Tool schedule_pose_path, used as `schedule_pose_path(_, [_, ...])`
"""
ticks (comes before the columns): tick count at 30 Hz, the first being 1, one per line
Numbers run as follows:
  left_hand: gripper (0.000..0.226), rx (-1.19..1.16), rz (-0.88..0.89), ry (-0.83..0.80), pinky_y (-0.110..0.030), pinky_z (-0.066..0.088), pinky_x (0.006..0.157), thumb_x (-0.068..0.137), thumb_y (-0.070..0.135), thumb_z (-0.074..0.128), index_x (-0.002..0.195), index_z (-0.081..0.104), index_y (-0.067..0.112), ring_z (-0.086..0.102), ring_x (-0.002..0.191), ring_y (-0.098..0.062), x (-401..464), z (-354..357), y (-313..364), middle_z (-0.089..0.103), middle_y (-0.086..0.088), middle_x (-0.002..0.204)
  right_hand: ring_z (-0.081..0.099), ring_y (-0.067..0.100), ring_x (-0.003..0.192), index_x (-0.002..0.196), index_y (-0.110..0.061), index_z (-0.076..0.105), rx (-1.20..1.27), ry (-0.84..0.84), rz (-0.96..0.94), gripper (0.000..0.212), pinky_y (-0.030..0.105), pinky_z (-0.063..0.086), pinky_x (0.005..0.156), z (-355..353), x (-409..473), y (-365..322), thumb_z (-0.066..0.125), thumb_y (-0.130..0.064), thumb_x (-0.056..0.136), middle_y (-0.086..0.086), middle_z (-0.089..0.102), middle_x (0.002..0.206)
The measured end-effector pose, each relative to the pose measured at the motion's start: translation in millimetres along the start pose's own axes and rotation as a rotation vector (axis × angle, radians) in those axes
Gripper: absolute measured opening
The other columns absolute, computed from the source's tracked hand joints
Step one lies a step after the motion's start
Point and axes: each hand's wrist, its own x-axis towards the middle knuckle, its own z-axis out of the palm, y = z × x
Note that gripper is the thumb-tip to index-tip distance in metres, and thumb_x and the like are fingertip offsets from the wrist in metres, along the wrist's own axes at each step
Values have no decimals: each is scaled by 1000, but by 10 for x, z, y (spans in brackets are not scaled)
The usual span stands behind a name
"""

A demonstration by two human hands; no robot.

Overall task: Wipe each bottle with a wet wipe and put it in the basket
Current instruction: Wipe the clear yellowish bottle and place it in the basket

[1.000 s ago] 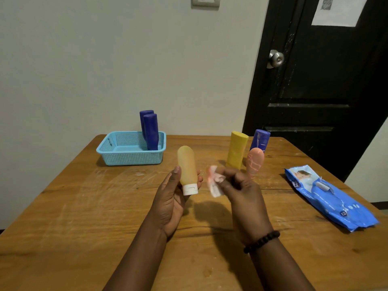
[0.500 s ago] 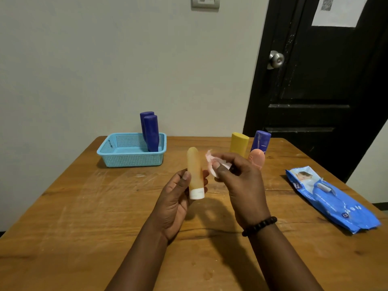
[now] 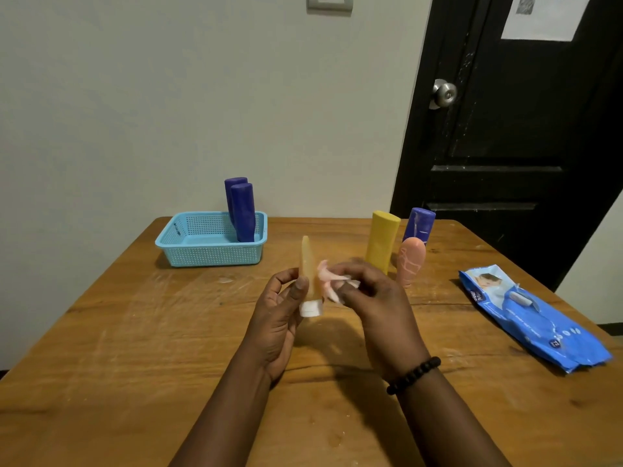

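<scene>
My left hand (image 3: 279,315) holds an orange bottle (image 3: 308,264) upright above the table, its white cap pointing down. My right hand (image 3: 374,298) pinches a crumpled white wet wipe (image 3: 328,281) against the bottle's right side. A light blue basket (image 3: 209,254) stands at the back left with two dark blue bottles (image 3: 243,214) upright in it. Behind my right hand stand a yellow bottle (image 3: 382,241), a purple bottle (image 3: 419,224) and a pink bottle (image 3: 409,261).
A blue pack of wet wipes (image 3: 532,318) lies on the right of the wooden table (image 3: 135,348). A black door (image 3: 512,129) with a round knob stands behind the table's far right corner. A pale wall runs behind the basket.
The bottle has turned in my left hand so I see its narrow edge. My right hand has brought the wipe up against the bottle's side.
</scene>
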Motion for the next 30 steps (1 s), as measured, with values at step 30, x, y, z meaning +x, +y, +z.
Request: schedule_pose_path(30, [57,190,6,28,-33,51,80,77,29,75,131,62,19,68,95,-13,46,-26,-69,73,-3,114,58,-2,100,101,-25,69,-370,194,-271,20,15,50,81,-38,209,-66,68,-10,87,-14,64,105])
